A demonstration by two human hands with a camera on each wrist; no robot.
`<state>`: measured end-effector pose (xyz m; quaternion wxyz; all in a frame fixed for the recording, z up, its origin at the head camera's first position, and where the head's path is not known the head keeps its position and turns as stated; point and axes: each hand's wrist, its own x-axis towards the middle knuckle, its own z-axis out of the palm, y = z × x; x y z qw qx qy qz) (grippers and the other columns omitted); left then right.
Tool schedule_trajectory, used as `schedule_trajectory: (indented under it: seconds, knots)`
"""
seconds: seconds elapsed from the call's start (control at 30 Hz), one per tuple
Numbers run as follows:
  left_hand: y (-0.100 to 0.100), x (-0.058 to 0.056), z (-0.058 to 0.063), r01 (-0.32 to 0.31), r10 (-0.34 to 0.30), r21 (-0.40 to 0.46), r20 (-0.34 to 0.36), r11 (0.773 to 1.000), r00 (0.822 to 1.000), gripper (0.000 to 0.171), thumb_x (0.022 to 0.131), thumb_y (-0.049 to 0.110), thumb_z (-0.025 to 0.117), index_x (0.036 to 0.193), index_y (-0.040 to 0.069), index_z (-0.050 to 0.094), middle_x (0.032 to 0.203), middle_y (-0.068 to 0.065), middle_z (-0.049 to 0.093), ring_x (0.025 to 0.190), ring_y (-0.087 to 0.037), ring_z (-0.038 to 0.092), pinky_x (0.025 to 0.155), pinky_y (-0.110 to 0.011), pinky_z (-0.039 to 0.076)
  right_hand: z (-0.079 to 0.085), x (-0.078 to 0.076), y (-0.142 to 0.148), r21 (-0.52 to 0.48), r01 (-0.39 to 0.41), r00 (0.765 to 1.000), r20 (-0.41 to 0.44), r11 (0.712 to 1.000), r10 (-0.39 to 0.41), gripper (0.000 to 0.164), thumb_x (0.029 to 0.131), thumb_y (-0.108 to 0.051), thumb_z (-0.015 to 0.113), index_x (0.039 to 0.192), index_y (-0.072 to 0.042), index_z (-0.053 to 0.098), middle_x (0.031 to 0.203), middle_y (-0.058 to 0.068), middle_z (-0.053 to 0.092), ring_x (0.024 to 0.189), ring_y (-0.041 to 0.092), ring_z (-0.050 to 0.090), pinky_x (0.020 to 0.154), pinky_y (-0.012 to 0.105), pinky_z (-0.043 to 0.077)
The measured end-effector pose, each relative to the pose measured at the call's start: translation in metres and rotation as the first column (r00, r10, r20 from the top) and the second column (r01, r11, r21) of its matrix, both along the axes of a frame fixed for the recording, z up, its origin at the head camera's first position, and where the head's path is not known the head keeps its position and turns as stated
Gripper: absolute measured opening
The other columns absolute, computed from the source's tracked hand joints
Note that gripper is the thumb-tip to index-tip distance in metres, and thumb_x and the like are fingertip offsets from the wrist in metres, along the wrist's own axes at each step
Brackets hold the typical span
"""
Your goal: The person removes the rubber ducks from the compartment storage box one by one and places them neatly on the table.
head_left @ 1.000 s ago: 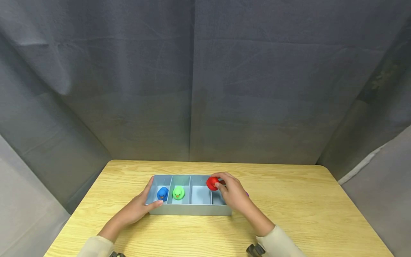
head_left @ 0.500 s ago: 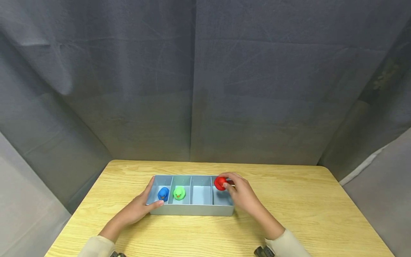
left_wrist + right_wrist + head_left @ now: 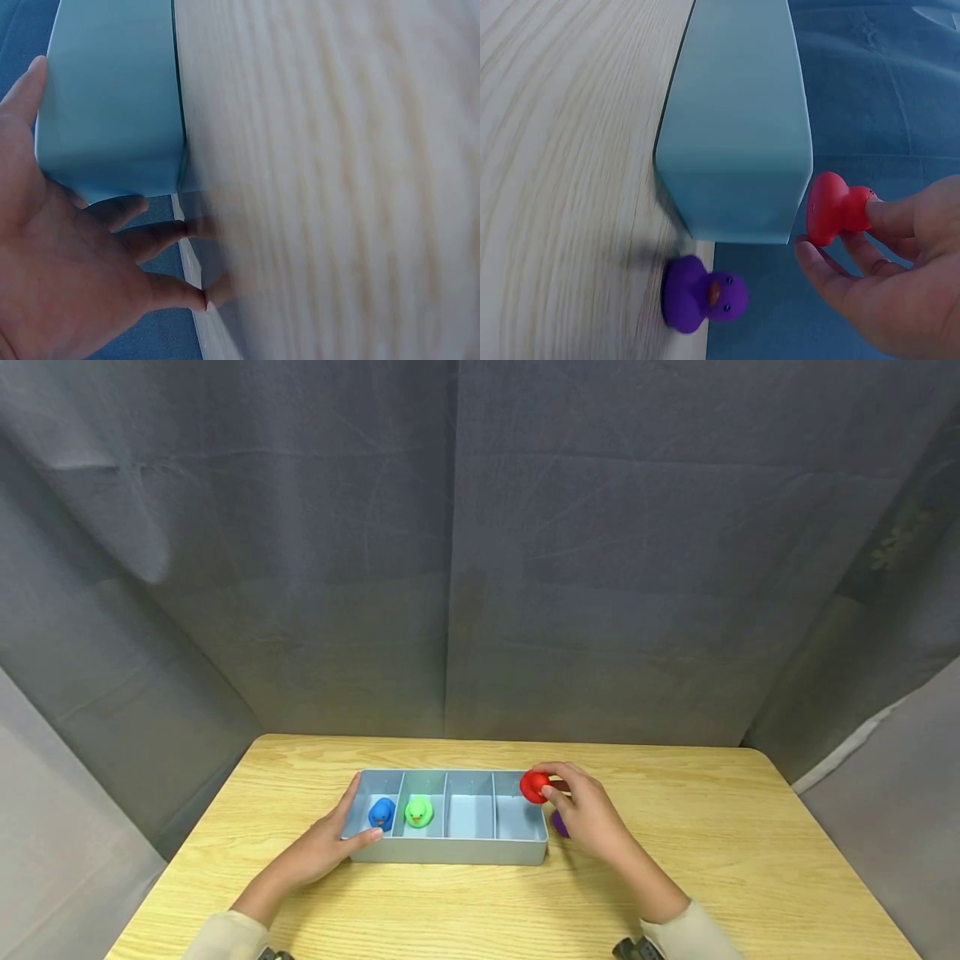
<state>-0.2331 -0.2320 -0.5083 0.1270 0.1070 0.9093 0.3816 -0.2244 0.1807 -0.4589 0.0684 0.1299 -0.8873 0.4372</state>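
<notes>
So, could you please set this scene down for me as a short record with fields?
Container: grey-blue box with four compartments, on a wooden table
Leftmost compartment: blue duck
Second from left: green duck
Left hand: rests against the box's left end
Right hand: holds the red duck at the box's right end; contact with the rim unclear
Beyond the right end: purple duck on the table

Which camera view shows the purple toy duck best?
The right wrist view: the purple toy duck appears large and uncovered, even its beak. In the head view, the right hand hides part; the left wrist view shows none.
</notes>
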Motion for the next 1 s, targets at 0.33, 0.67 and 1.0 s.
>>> schedule_trajectory:
  seconds: [0.33, 0.67, 1.0]
  knots:
    - [0.0, 0.0, 0.0, 0.002, -0.002, 0.005, 0.0, 1.0, 1.0, 0.099, 0.101, 0.055, 0.06, 0.165, 0.032, -0.012, 0.171, -0.022, 0.003, 0.153, -0.052, 0.014, 0.116, -0.073, 0.02, -0.007, 0.002, 0.024, -0.002, 0.024, 0.999, -0.034, 1.0, -0.024, 0.029, 0.099, 0.004, 0.063, 0.128, -0.001, 0.066, 0.129, 0.017, 0.066, 0.112, 0.037, 0.071, 0.095, 0.046, 0.057]
    - [0.0, 0.0, 0.001, 0.005, -0.005, 0.006, 0.0, 1.0, 1.0, 0.099, 0.101, 0.055, 0.059, 0.165, 0.032, -0.012, 0.171, -0.022, 0.004, 0.153, -0.052, 0.015, 0.117, -0.073, 0.02, -0.013, 0.007, 0.043, 0.007, 0.046, 0.998, -0.038, 0.999, -0.045, 0.029, 0.099, 0.006, 0.062, 0.127, -0.002, 0.066, 0.13, 0.019, 0.066, 0.112, 0.038, 0.07, 0.094, 0.048, 0.057]
    - [0.001, 0.001, 0.002, 0.001, -0.001, -0.004, 0.005, 1.0, 1.0, 0.099, 0.101, 0.055, 0.059, 0.166, 0.031, -0.011, 0.172, -0.022, 0.003, 0.153, -0.052, 0.015, 0.116, -0.073, 0.021, -0.022, 0.009, 0.064, 0.056, 0.073, 0.997, -0.022, 0.996, -0.072, 0.029, 0.1, 0.004, 0.061, 0.129, 0.0, 0.064, 0.13, 0.02, 0.066, 0.115, 0.041, 0.068, 0.092, 0.048, 0.058]
